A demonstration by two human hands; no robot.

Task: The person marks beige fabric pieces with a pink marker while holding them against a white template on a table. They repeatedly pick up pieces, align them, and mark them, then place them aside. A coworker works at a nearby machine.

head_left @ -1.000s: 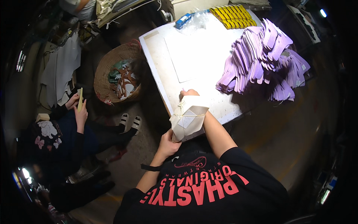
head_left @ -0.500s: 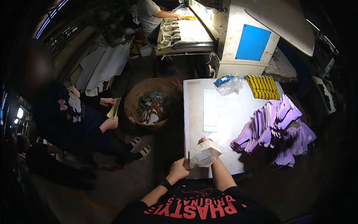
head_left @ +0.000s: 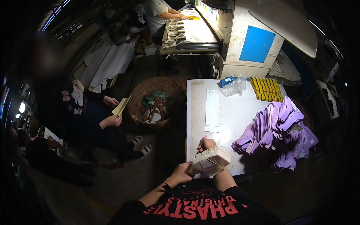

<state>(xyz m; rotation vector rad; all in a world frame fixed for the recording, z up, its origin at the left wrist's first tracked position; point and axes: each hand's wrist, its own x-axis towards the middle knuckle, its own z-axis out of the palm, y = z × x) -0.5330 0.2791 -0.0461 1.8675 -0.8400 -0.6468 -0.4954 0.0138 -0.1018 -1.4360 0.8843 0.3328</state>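
A thick bundle of cream-white cut pieces [head_left: 210, 162], tied round with a thin cord or band, is held above the near edge of the white table [head_left: 232, 112]. My left hand [head_left: 182, 173] grips the bundle's left end, thumb on top. The bundle lies across my right forearm and hides part of it. Just beyond it, my right hand [head_left: 206, 143] is closed near the tabletop, with a small pinkish tip showing at the fingers; what it holds I cannot make out. A long white paper sheet [head_left: 212, 112] with writing lies flat beyond that hand.
Purple cut pieces [head_left: 262, 129] are heaped on the table's right side. Yellow strips [head_left: 265, 89] and a blue box [head_left: 226, 82] in clear plastic sit at the far edge. Left stand a wicker basket [head_left: 137, 88] of scraps and a person [head_left: 75, 101] holding yellowish paper.
The bundle has tilted and shifted slightly right, showing its layered edge. My right hand shows more clearly beyond it. The person at left has raised the yellowish paper.
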